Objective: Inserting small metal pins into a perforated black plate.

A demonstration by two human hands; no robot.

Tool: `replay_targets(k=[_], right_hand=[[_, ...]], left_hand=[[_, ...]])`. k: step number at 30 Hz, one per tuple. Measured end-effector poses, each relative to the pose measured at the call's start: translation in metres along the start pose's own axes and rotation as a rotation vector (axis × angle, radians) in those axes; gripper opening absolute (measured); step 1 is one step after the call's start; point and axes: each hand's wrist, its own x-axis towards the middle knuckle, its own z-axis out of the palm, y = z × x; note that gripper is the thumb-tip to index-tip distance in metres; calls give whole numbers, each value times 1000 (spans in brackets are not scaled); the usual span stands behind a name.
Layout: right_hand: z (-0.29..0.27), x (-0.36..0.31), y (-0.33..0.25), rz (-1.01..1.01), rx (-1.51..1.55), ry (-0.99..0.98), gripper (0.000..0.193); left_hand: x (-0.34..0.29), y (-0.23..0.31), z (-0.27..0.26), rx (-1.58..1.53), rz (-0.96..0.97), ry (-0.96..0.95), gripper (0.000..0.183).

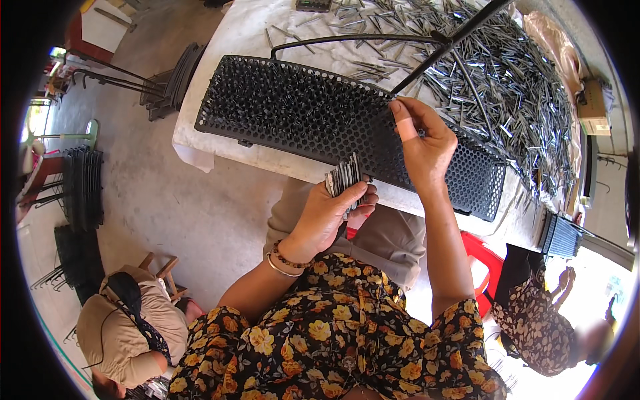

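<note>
My left hand is closed around a bundle of thin dark metal strips, their ends fanned upward. It hovers by the near edge of a long black perforated panel with a handle frame. Bristling dark strips stand upright in the holes of the panel's left part, while the holes toward its right show bare. Over the panel's far edge, close to where the handle bar joins it, my right hand pinches thumb and fingers together. Whatever is between those fingertips is too small to make out.
A large heap of loose metal strips covers the right side of the white-covered table. Stacks of dark panels stand at the left. Two other people sit nearby, one lower left, one right. A red stool is beside me.
</note>
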Motion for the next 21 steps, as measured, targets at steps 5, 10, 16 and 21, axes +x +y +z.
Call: replay_targets(k=[5, 10, 16, 21], right_hand=[[7, 5, 13, -239, -181, -27, 13], [7, 9, 14, -644, -491, -50, 16], [-10, -16, -16, -64, -233, -536, 15], [-20, -17, -15, 329, 38, -439, 14]], left_hand=[[-2, 7, 1, -17, -12, 17, 13], [-3, 6, -2, 8, -32, -1, 15], [-6, 6, 7, -18, 63, 31, 18], [-4, 5, 6, -60, 41, 68, 19]])
